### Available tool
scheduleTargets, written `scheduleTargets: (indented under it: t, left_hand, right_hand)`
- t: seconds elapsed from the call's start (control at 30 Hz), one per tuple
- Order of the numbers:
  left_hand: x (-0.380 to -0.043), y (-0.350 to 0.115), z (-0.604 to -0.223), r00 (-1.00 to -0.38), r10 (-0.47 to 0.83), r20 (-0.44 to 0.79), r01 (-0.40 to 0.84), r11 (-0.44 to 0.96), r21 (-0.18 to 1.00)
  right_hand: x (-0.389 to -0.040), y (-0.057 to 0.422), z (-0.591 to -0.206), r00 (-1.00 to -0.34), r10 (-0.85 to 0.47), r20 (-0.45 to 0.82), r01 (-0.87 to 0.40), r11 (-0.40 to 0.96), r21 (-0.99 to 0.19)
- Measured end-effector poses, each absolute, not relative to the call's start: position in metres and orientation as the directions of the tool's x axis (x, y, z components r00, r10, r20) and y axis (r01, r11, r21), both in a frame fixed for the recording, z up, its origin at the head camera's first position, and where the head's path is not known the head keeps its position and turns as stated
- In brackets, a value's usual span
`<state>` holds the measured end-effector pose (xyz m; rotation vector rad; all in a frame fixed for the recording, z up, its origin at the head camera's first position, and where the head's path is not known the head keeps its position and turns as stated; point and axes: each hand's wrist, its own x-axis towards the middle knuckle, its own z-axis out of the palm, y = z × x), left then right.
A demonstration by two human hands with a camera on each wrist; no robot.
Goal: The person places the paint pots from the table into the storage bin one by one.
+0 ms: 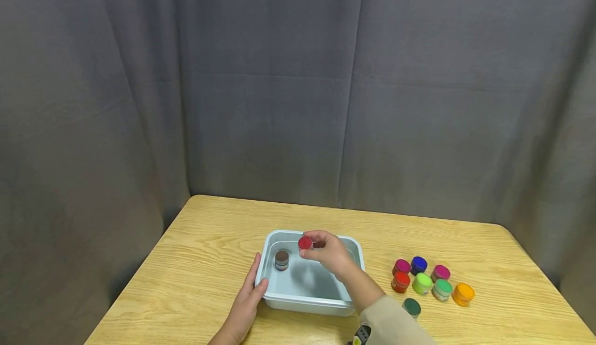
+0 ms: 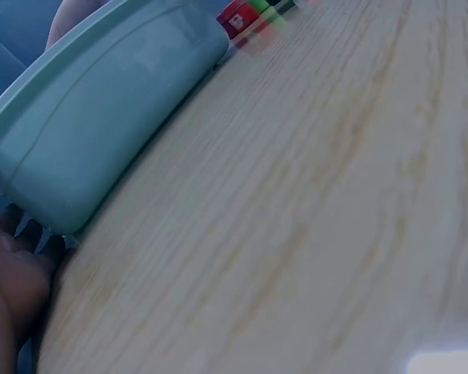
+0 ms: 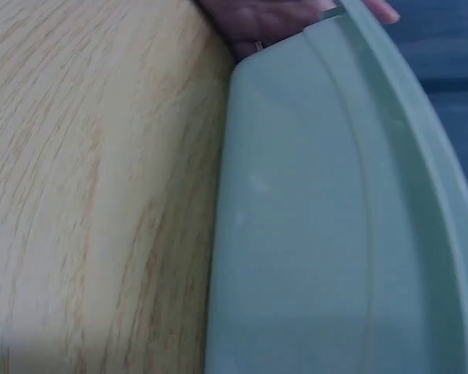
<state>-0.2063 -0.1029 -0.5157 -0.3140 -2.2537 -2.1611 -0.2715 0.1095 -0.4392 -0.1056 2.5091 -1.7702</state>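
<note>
Dark green jar (image 1: 412, 305): base partly hidden by sleeve (image 1: 393, 321)
Tray (image 2: 101, 117): cut off in both wrist views
Jar labels (image 1: 441, 297): too small

Wood tbl (image 1: 200, 267): loaded ctr & R

Top = lt yellowish wood grain w/ rounded far corners. Pale-blue rect. tub (image 1: 307, 301) stands on it approx. mid-tbl, open side up. Small round jars (image 1: 422, 284), 8 total, upright in a loose grp to R of tub, apart from it. Back row, L to R: magenta jar (image 1: 401, 267), dk-blue jar (image 1: 419, 265), 2nd magenta jar (image 1: 440, 272). Next row, L to R: red jar (image 1: 401, 281), lime jar (image 1: 422, 279), teal-grn jar (image 1: 442, 289), orange jar (image 1: 463, 294). Dk-grn jar (image 1: 412, 307) nearest the head cam.
</note>
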Motion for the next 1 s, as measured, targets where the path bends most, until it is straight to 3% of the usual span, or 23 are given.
scheduleTargets:
  t: [0.4,1.0]
  left_hand:
    - [-0.207,-0.103,-0.514,-0.978,0.150,0.143,0.150,0.035,0.988]
    - [-0.206,-0.104,-0.515,-0.978,0.162,0.135,0.141,0.025,0.990]
  right_hand:
    - [-0.283,0.098,-0.455,-0.989,-0.147,0.015,-0.074,0.404,-0.912]
    - [-0.285,0.086,-0.462,-0.986,-0.156,-0.050,-0.048,0.568,-0.822]
